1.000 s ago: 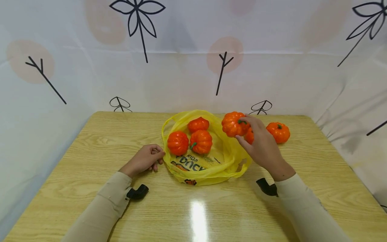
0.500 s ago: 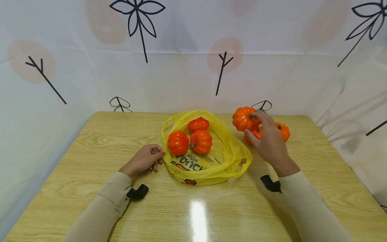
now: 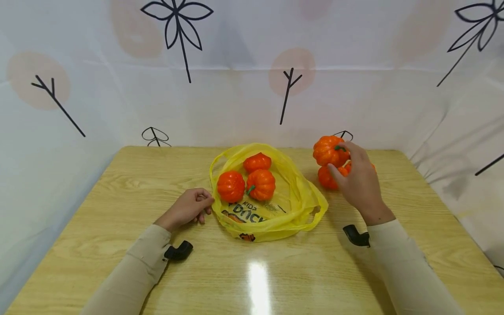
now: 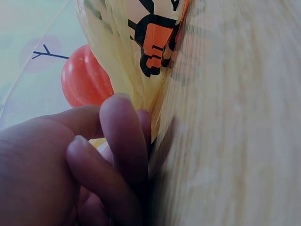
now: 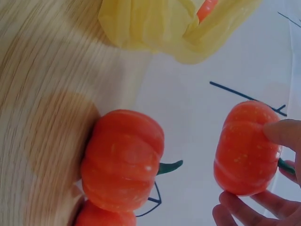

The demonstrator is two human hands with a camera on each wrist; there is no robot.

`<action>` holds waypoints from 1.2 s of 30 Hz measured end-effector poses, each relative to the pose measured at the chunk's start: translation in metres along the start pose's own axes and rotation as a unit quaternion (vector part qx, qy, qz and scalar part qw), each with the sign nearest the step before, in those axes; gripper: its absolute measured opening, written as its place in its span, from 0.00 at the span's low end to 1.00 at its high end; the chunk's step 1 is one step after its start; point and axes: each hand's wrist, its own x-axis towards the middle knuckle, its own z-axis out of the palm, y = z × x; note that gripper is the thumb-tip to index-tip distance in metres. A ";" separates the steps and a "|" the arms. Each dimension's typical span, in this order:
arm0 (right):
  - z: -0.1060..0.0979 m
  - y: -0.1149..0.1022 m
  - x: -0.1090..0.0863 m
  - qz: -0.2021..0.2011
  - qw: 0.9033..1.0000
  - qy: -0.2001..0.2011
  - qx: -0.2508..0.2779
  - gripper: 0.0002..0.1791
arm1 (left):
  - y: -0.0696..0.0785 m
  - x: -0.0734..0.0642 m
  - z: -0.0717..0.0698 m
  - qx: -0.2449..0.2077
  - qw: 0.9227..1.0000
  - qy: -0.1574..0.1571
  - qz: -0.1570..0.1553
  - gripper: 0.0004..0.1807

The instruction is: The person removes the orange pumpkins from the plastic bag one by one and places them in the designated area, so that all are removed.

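Note:
In the head view my right hand (image 3: 360, 181) grips a small orange toy pumpkin (image 3: 328, 151) and holds it above the table. Thumb and fingers lie on its sides in the right wrist view, with the held pumpkin (image 5: 247, 148) apart from the others. Below it, a second pumpkin (image 3: 327, 178) stands on the table, and another beside it is mostly behind the hand. My left hand (image 3: 190, 205) pinches the left edge of an open yellow plastic bag (image 3: 291, 223). Three pumpkins sit inside the bag, one being the front pumpkin (image 3: 261, 185).
The wooden table (image 3: 220, 280) ends at a white patterned cloth (image 3: 236, 105) behind it. A black curved piece (image 3: 179, 250) sits at the left wrist and a similar black piece (image 3: 356, 235) at the right.
My right hand has moved to the right with its pumpkin, away from the bag and over the pumpkins on the table. My left hand and the bag have stayed in place.

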 end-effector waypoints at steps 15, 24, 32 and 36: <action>-0.011 0.017 0.002 0.095 0.995 -0.001 -0.029 0.32 | 0.000 0.000 0.000 -0.002 1.000 0.001 -0.003 0.13; -0.027 0.035 0.002 0.134 0.989 -0.007 -0.054 0.34 | -0.004 0.002 0.002 -0.008 1.000 0.005 0.005 0.13; -0.032 0.053 -0.002 0.156 0.986 0.005 -0.050 0.32 | -0.003 0.002 0.001 -0.004 1.000 0.005 -0.001 0.13; -0.032 0.060 -0.002 0.165 0.985 0.007 -0.051 0.32 | -0.003 0.003 0.002 -0.005 1.000 0.006 -0.001 0.13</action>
